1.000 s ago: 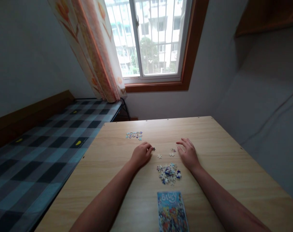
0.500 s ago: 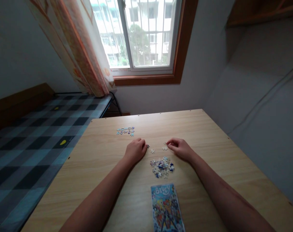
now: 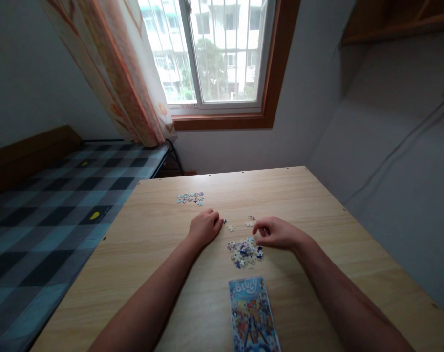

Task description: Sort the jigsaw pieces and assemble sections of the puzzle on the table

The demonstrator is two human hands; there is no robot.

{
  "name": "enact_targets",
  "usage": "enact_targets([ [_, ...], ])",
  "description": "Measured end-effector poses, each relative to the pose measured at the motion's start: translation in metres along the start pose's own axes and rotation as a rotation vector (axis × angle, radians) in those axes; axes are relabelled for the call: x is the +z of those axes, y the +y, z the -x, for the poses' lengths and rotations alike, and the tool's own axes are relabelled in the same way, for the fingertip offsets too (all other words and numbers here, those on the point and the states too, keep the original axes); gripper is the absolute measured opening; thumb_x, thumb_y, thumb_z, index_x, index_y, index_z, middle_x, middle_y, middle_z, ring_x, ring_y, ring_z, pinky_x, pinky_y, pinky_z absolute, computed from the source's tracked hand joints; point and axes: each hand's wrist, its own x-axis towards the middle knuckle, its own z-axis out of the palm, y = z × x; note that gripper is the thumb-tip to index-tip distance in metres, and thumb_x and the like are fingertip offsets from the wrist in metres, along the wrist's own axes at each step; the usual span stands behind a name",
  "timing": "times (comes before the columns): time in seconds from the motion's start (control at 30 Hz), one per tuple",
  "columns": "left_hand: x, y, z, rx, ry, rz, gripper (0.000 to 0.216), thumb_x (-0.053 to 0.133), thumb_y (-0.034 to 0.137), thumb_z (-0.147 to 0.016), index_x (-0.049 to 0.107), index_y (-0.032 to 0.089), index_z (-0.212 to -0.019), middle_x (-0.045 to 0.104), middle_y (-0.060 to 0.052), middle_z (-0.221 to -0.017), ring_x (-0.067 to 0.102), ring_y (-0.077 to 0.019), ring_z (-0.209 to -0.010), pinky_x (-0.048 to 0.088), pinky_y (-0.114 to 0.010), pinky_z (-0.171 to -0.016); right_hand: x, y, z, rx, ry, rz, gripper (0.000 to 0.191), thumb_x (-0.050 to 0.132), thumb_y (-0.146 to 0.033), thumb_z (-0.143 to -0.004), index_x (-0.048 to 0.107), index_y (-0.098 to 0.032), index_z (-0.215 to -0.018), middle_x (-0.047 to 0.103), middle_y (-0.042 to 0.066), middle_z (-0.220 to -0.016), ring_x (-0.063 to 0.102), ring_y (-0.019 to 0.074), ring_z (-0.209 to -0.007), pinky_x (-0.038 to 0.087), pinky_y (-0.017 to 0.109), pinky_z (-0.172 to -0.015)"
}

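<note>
My left hand [image 3: 204, 228] rests on the wooden table [image 3: 317, 205], fingers curled and pinched on a small dark puzzle piece [image 3: 224, 221] at its fingertips. My right hand [image 3: 276, 232] hovers at the right edge of a pile of loose puzzle pieces [image 3: 245, 252], thumb and forefinger pinched together; what they hold is too small to make out. Two pale loose pieces [image 3: 231, 228] lie between the hands. A small joined patch of puzzle [image 3: 190, 198] lies farther back on the left. A colourful picture card [image 3: 251, 313] lies near the table's front edge.
A bed with a blue and black checked cover [image 3: 60, 205] stands close along the table's left side. A window [image 3: 214, 54] with an orange patterned curtain [image 3: 115, 73] is behind. A grey wall [image 3: 390, 146] runs along the right.
My right hand closed from spread fingers into a pinch, then drew back from the loose pieces to the pile's edge. The left hand stayed put. The view shifted.
</note>
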Motion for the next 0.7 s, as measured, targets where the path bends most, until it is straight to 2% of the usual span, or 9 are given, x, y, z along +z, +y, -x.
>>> enact_targets([
  [0.2, 0.0013, 0.0022, -0.0001, -0.027, 0.003, -0.014, 0.037, 0.043, 0.044, -0.098, 0.064, 0.02, -0.077, 0.065, -0.005, -0.09, 0.059, -0.0183, -0.081, 0.035, -0.03, -0.064, 0.0011, -0.0025, 0.0001, -0.001, 0.038, -0.022, 0.023, 0.067, -0.034, -0.08, 0.073, -0.019, -0.096, 0.057, -0.002, -0.071, 0.049, 0.0074, -0.063, 0.031, 0.018, -0.057],
  [0.33, 0.0028, 0.0024, -0.0003, -0.036, 0.018, 0.002, 0.04, 0.043, 0.044, -0.098, 0.064, 0.021, -0.075, 0.065, -0.005, -0.087, 0.059, -0.0186, -0.08, 0.034, -0.03, -0.063, 0.0052, -0.008, -0.0029, -0.046, 0.067, 0.052, 0.02, 0.072, -0.032, -0.076, 0.075, -0.019, -0.092, 0.059, -0.003, -0.068, 0.049, 0.0078, -0.063, 0.031, 0.019, -0.061],
  [0.43, 0.0029, 0.0023, -0.0002, -0.043, 0.023, 0.018, 0.04, 0.043, 0.044, -0.098, 0.065, 0.021, -0.075, 0.065, -0.006, -0.086, 0.059, -0.0187, -0.08, 0.035, -0.03, -0.064, 0.0058, -0.0081, -0.0035, -0.06, 0.066, 0.057, 0.02, 0.074, -0.028, -0.072, 0.075, -0.019, -0.09, 0.059, -0.003, -0.066, 0.049, 0.0078, -0.062, 0.031, 0.019, -0.06],
  [0.57, 0.0026, 0.0021, 0.0002, -0.041, 0.024, 0.019, 0.039, 0.044, 0.043, -0.097, 0.067, 0.021, -0.075, 0.064, -0.006, -0.085, 0.058, -0.019, -0.08, 0.036, -0.03, -0.065, 0.0043, -0.0049, -0.0014, -0.049, 0.042, -0.023, 0.023, 0.065, -0.021, -0.075, 0.075, -0.019, -0.096, 0.059, -0.003, -0.069, 0.05, 0.0077, -0.062, 0.031, 0.018, -0.058],
  [0.7, 0.004, 0.0015, 0.0006, -0.043, 0.031, 0.018, 0.038, 0.044, 0.042, -0.097, 0.067, 0.021, -0.075, 0.063, -0.006, -0.085, 0.058, -0.0193, -0.08, 0.036, -0.03, -0.066, 0.0077, -0.0079, -0.0027, -0.047, 0.098, 0.037, 0.02, 0.068, -0.028, -0.078, 0.075, -0.02, -0.094, 0.058, -0.003, -0.066, 0.049, 0.0078, -0.061, 0.03, 0.019, -0.06],
])
